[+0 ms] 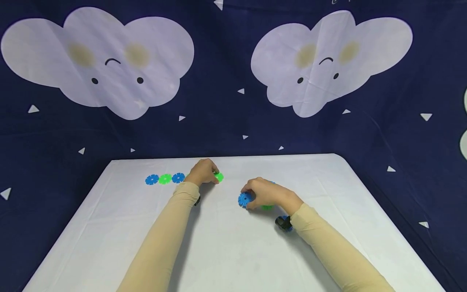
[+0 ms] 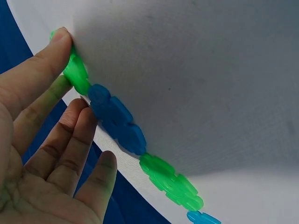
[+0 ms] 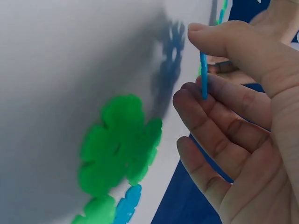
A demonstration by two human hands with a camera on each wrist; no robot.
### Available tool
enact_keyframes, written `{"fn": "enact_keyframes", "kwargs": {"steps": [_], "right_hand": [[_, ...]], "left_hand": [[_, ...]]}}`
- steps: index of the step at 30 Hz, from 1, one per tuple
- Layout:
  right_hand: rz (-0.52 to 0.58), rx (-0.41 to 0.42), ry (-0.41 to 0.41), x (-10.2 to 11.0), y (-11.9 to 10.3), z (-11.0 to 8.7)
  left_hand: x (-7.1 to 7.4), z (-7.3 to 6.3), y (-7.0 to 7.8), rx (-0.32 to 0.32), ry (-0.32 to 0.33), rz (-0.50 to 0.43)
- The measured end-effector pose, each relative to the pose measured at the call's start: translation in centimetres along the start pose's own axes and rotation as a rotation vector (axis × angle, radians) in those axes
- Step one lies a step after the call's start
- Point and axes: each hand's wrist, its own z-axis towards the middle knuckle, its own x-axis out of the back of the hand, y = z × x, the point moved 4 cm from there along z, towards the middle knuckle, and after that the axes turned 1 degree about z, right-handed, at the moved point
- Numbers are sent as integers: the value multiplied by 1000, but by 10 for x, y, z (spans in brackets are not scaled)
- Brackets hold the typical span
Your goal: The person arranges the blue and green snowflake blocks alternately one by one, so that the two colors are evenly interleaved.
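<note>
At the right end of a row of notched plastic discs, my left hand [image 1: 201, 172] holds a green snowflake disc [image 1: 219, 177] between thumb and fingers. A blue disc [image 2: 117, 119] and another green disc [image 2: 170, 182] adjoin it in the left wrist view. The row's left part shows a blue disc [image 1: 152, 179] and a green disc [image 1: 165, 179]; my left hand hides its middle. To the right, my right hand [image 1: 264, 191] pinches a separate blue disc [image 1: 244, 199] raised above the table, seen edge-on in the right wrist view.
Loose green discs [image 3: 114, 142] and a blue disc [image 3: 127, 205] lie under my right hand. Another blue disc [image 1: 289, 229] is partly hidden by the black wrist camera [image 1: 282, 223]. The white table [image 1: 226, 251] ends at a dark blue cloud-printed cloth [image 1: 222, 134].
</note>
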Motion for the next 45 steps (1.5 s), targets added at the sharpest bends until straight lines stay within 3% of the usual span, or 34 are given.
{"fn": "enact_keyframes", "kwargs": {"steps": [8,25,45], "right_hand": [[-1,31,55,18,9,15],[40,-69,80,36,33,47],[79,-115,25,26,33,71]], "left_hand": [[-2,3,-3,-1,-8,-16],[-6,6,-3,-1,-3,-43],[-8,8,-8,10,-6,-55]]}}
